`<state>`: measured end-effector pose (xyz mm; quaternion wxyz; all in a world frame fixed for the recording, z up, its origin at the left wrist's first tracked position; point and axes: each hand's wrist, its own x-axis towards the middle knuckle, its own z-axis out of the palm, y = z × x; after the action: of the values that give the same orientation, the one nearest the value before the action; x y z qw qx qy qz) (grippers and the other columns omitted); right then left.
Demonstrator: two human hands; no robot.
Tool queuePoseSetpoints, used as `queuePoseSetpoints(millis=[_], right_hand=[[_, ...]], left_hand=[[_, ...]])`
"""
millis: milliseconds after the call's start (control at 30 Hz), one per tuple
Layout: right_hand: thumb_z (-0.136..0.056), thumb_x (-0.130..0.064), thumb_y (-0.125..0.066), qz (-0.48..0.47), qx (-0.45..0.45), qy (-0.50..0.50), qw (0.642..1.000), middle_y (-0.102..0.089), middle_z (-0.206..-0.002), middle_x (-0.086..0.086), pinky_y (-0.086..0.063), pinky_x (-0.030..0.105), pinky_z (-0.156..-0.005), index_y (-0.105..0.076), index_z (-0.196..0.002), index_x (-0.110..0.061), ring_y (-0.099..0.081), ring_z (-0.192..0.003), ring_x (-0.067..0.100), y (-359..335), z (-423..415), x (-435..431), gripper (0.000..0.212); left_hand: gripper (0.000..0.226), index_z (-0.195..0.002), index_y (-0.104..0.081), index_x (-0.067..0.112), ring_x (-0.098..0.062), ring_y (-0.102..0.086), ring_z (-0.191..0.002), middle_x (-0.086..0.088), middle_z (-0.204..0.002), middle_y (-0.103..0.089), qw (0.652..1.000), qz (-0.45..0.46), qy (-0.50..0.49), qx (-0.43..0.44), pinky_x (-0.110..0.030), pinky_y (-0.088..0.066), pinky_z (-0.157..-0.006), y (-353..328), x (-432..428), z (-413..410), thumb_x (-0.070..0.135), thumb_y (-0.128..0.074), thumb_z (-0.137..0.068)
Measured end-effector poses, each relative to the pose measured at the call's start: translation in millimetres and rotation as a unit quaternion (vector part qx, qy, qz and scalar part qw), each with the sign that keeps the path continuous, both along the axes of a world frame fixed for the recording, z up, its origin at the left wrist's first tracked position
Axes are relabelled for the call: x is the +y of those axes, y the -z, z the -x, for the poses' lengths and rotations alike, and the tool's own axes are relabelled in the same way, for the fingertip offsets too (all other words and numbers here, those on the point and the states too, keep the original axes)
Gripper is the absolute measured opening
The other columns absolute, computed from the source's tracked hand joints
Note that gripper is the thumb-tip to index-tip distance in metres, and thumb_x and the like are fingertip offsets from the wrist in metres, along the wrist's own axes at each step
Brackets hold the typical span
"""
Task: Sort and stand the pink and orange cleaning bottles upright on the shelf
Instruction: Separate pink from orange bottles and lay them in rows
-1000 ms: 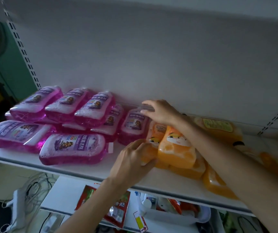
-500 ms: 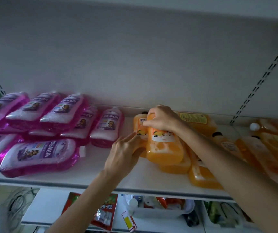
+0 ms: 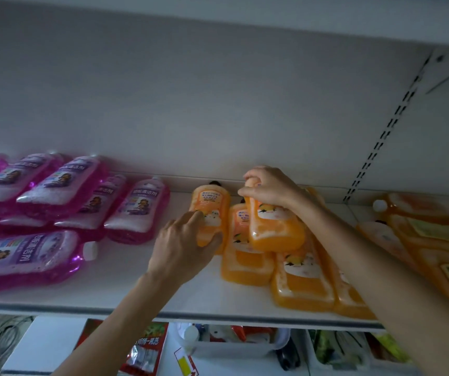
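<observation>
Each hand is closed on its own orange bottle. The left hand (image 3: 182, 248) is wrapped round the near, base end of one orange bottle (image 3: 209, 204). This bottle lies flat on the shelf (image 3: 136, 289), its long axis running front to back and its dark cap pointing at the back wall (image 3: 218, 118). The right hand (image 3: 269, 189) is clamped on the neck of a second bottle (image 3: 277, 229), which is held tilted, neck up and away, with its base over the pile (image 3: 299, 280) of flat orange bottles. Whether that base touches the pile cannot be told. The second bottle is judged to be partway upright already and gripped at the end that must rise, so it can be swung up about its base. The first is held at the wrong end for that, its cap being the far end. The pink bottles (image 3: 134, 213) lie flat to the left of both hands, none of them stood up.
</observation>
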<state>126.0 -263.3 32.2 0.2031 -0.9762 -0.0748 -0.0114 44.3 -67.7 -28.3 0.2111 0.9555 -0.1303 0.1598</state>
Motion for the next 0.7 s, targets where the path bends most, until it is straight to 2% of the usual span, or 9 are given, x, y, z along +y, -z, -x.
queuePoseSetpoints(millis=[67,133,233,333,433,500,567,633,700], right_hand=[[-0.085,-0.044,-0.058,-0.020,-0.032,-0.010,0.999,-0.055,-0.126,0.001,-0.043,0.038,-0.096,-0.059,-0.120,-0.019,-0.051,-0.115,0.020,-4,6,-15,0.042],[-0.091,-0.039,-0.054,-0.035,-0.049,-0.012,0.998,-0.054,-0.129,0.002,-0.039,0.027,-0.094,-0.057,-0.123,-0.016,-0.049,-0.119,0.018,-8,15,-39,0.040],[-0.091,-0.033,-0.055,-0.031,-0.055,0.018,0.998,-0.050,-0.136,0.002,-0.033,0.023,-0.092,-0.055,-0.125,-0.015,-0.045,-0.125,0.016,-11,30,-92,0.039],[-0.090,-0.029,-0.055,-0.013,-0.049,0.070,0.996,-0.051,-0.135,0.004,-0.036,0.026,-0.094,-0.056,-0.123,-0.013,-0.046,-0.125,0.018,-7,46,-147,0.036],[-0.089,-0.025,-0.057,0.001,-0.066,0.128,0.990,-0.055,-0.129,0.007,-0.041,0.031,-0.094,-0.058,-0.120,-0.011,-0.051,-0.119,0.020,0,62,-196,0.034],[-0.088,-0.024,-0.059,0.015,-0.071,0.164,0.984,-0.058,-0.122,0.008,-0.044,0.029,-0.086,-0.059,-0.118,-0.010,-0.055,-0.110,0.021,6,70,-224,0.033],[-0.087,-0.026,-0.060,0.028,-0.069,0.195,0.978,-0.063,-0.113,0.010,-0.047,0.030,-0.080,-0.062,-0.112,-0.006,-0.059,-0.101,0.024,12,78,-248,0.032],[-0.085,-0.027,-0.063,0.025,-0.073,0.194,0.978,-0.066,-0.108,0.014,-0.049,0.034,-0.080,-0.065,-0.103,-0.003,-0.061,-0.096,0.026,18,87,-264,0.029],[-0.087,-0.020,-0.062,0.018,-0.082,0.155,0.984,-0.063,-0.113,0.009,-0.047,0.031,-0.081,-0.065,-0.103,-0.007,-0.059,-0.098,0.023,23,97,-269,0.021]], left_hand=[[0.058,-0.097,-0.065,0.016,-0.034,-0.056,-0.095,-0.009,-0.104,-0.065,0.999,-0.021,-0.027,-0.031,-0.040,-0.041,-0.082,-5,-20,0,0.060,-0.032,-0.078],[0.049,-0.099,-0.066,0.014,-0.034,-0.053,-0.100,-0.012,-0.107,-0.062,0.996,0.018,-0.015,-0.083,-0.041,-0.041,-0.084,-12,-47,1,0.051,-0.038,-0.081],[0.033,-0.099,-0.062,0.009,-0.027,-0.050,-0.098,-0.011,-0.106,-0.060,0.981,0.095,0.080,-0.146,-0.034,-0.037,-0.081,-27,-93,6,0.034,-0.045,-0.085],[0.027,-0.098,-0.062,0.008,-0.025,-0.055,-0.098,-0.009,-0.105,-0.061,0.961,0.092,0.199,-0.169,-0.033,-0.045,-0.081,-33,-143,17,0.025,-0.047,-0.083],[0.024,-0.104,-0.062,0.014,-0.020,-0.054,-0.102,-0.003,-0.109,-0.059,0.961,0.062,0.251,-0.098,-0.015,-0.035,-0.076,-32,-188,23,0.024,-0.053,-0.084],[0.034,-0.121,-0.053,0.019,-0.021,-0.045,-0.117,-0.001,-0.124,-0.051,0.968,0.042,0.247,0.028,-0.023,-0.037,-0.087,-25,-214,20,0.030,-0.052,-0.089],[0.052,-0.134,-0.038,0.025,-0.024,-0.034,-0.127,0.000,-0.134,-0.041,0.964,-0.054,0.225,0.129,-0.038,-0.035,-0.100,-20,-237,16,0.048,-0.045,-0.087],[0.064,-0.138,-0.028,0.033,-0.024,-0.028,-0.131,0.004,-0.140,-0.035,0.961,-0.123,0.207,0.132,-0.045,-0.028,-0.104,-16,-255,16,0.062,-0.042,-0.083],[0.066,-0.137,-0.028,0.038,-0.021,-0.025,-0.132,0.008,-0.143,-0.033,0.968,-0.126,0.183,0.116,-0.045,-0.019,-0.105,-11,-262,16,0.068,-0.043,-0.081]])
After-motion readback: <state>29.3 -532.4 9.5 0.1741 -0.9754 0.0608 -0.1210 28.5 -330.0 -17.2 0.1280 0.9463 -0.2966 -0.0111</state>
